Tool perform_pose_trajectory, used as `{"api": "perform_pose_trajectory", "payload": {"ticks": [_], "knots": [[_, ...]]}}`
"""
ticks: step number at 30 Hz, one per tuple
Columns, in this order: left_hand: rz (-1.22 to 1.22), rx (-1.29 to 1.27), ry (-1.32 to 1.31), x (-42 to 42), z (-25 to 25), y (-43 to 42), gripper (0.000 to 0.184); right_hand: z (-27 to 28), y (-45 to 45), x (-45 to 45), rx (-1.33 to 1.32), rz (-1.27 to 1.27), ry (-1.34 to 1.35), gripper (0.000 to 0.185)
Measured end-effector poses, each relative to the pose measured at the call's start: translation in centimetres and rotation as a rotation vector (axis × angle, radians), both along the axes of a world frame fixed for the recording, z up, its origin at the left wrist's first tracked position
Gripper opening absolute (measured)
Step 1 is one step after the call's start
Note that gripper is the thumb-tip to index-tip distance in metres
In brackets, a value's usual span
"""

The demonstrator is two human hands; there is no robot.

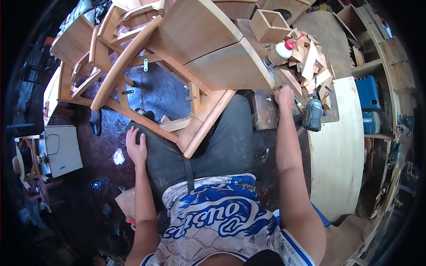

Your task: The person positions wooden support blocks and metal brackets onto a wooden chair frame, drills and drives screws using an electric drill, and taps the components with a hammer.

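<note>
A wooden chair (208,55) lies tilted across my lap, its panels towards the far side and one corner between my thighs. Small metal plates (145,65) are fixed to its frame. My left hand (136,145) rests on my left thigh beside the chair, fingers apart and holding nothing. On the right, my right hand (284,95) is at the small worktable (265,113), its fingers curled together at the tabletop. Whatever they may pinch is too small to make out. A cordless drill (313,114) stands just right of that hand. Beyond it is a glue bottle (278,55) with a red cap.
Wood offcuts (310,64) are piled on the worktable, with an open wooden box (269,27) behind. A long pale board (336,155) lies to the right, before shelves with a blue case (368,94). More chair frames (73,40) stand at the far left.
</note>
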State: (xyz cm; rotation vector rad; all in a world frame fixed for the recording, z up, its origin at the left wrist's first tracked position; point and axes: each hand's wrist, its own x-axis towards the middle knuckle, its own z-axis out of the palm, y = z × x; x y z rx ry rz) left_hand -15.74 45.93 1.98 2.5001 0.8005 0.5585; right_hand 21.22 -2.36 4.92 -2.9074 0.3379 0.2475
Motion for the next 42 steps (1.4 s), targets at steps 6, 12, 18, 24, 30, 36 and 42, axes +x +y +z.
{"api": "perform_pose_trajectory", "payload": {"ticks": [6,12,18,24,30,36,42], "knots": [[0.005,0.010,0.000,0.4,0.2,0.2,0.028,-1.0,-0.3,-0.7,0.017,0.010,-0.086,0.032],[0.022,0.013,-0.001,0.4,0.3,0.2,0.028,-0.5,0.4,-0.3,-0.023,0.024,-0.061,0.029],[0.011,0.033,-0.022,0.3,-0.1,0.4,0.030,-3.3,-0.3,3.3,-0.027,-0.037,-0.162,0.030],[0.045,0.032,-0.020,0.4,0.2,0.3,0.029,-5.3,-1.2,5.9,0.042,-0.121,-0.090,0.032],[0.052,0.027,-0.017,0.5,0.1,0.4,0.029,-6.9,-2.2,7.2,0.055,-0.100,-0.108,0.039],[0.020,0.127,-0.019,0.3,0.2,0.0,0.027,-3.1,0.2,1.8,1.142,-0.251,-0.521,0.020],[-0.026,-0.616,-0.143,2.4,3.1,-6.4,0.023,8.0,8.6,-16.0,1.180,0.011,-0.654,0.009]]}}
